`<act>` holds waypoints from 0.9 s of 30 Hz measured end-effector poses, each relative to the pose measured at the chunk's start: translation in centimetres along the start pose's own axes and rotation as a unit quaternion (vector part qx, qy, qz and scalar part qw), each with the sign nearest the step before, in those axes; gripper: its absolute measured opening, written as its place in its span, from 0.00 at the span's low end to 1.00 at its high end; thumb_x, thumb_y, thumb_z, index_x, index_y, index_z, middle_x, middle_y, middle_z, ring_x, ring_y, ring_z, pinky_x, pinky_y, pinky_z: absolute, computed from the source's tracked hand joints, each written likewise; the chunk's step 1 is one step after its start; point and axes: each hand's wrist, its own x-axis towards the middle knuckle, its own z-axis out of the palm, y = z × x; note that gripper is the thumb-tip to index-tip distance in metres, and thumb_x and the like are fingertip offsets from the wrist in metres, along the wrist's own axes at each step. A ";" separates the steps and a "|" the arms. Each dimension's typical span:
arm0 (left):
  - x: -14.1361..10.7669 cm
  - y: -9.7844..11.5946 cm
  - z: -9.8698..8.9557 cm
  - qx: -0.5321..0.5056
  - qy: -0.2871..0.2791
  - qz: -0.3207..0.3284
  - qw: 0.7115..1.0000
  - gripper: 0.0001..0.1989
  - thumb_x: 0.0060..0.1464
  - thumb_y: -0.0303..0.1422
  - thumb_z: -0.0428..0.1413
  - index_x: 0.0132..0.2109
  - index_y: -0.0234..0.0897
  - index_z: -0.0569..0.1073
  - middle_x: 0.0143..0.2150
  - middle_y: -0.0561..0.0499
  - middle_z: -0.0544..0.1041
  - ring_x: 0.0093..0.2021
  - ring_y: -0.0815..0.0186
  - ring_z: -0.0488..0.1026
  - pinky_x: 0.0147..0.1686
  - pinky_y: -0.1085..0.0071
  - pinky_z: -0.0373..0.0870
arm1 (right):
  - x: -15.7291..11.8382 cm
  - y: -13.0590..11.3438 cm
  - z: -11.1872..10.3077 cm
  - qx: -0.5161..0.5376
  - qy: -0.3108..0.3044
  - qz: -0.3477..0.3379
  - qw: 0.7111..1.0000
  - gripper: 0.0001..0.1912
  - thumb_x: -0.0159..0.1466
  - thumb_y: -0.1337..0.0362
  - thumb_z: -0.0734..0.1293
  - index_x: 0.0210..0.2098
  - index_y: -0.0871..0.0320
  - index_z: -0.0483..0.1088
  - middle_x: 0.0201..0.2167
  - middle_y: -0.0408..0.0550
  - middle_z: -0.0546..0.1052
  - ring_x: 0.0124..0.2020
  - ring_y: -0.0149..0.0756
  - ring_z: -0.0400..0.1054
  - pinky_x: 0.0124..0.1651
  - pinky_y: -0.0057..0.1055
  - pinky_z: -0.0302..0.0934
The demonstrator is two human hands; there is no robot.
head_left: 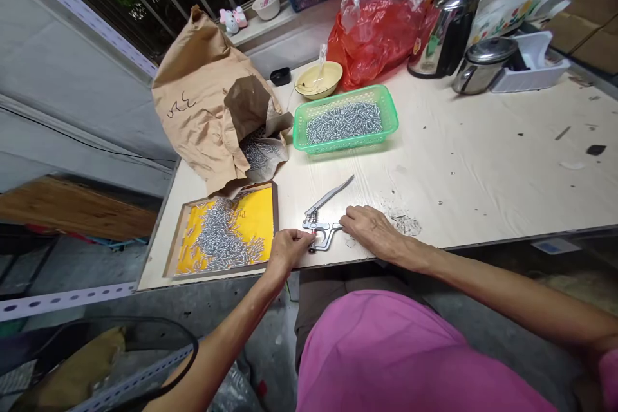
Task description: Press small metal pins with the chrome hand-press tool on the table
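A metal hand press tool (324,226) lies on the table near its front edge, with its upper lever raised away from the frame. My right hand (369,228) is closed around the end of the tool's lower handle. At the tool's jaw, my left hand (291,246) pinches something too small to make out, beside a small red spot. Left of that hand, a shallow tray (275,212) with a yellow bottom holds many small metal pieces (219,238). Farther back, a green basket (346,146) holds more small metal pieces (345,122).
A torn brown paper bag (197,103) with metal pieces leans at the back left. Behind the basket are a cream bowl (329,71) and a red plastic bag (374,32). A kettle (447,26), a steel pot (483,64) and a white tray (531,77) stand back right.
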 end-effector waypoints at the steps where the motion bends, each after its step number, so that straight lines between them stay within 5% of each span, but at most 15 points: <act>1: 0.0 0.0 0.0 0.002 -0.011 -0.007 1.000 0.17 0.42 0.44 0.60 0.26 0.31 0.75 0.15 0.58 0.63 0.17 0.76 0.52 0.19 0.76 0.47 | 0.0 0.0 0.0 0.002 0.000 0.001 1.000 0.06 0.66 0.69 0.60 0.35 0.60 0.68 0.33 0.48 0.69 0.32 0.34 0.60 0.33 0.33 0.44; 7: 0.3 -0.1 -0.1 -0.027 -0.081 -0.043 0.995 0.16 0.41 0.43 0.59 0.22 0.33 0.70 0.12 0.62 0.53 0.14 0.77 0.46 0.17 0.75 0.41 | -0.2 -0.2 -0.5 0.024 -0.012 0.003 1.000 0.07 0.67 0.70 0.58 0.36 0.60 0.68 0.34 0.48 0.69 0.32 0.33 0.60 0.34 0.32 0.45; 27: 0.8 0.3 -0.7 -0.194 -0.152 -0.134 0.960 0.19 0.33 0.42 0.65 0.23 0.33 0.67 0.14 0.59 0.62 0.13 0.80 0.53 0.14 0.78 0.46 | -0.3 -0.3 0.5 0.025 0.015 0.013 1.000 0.08 0.65 0.73 0.58 0.36 0.60 0.67 0.34 0.48 0.69 0.31 0.34 0.58 0.33 0.33 0.44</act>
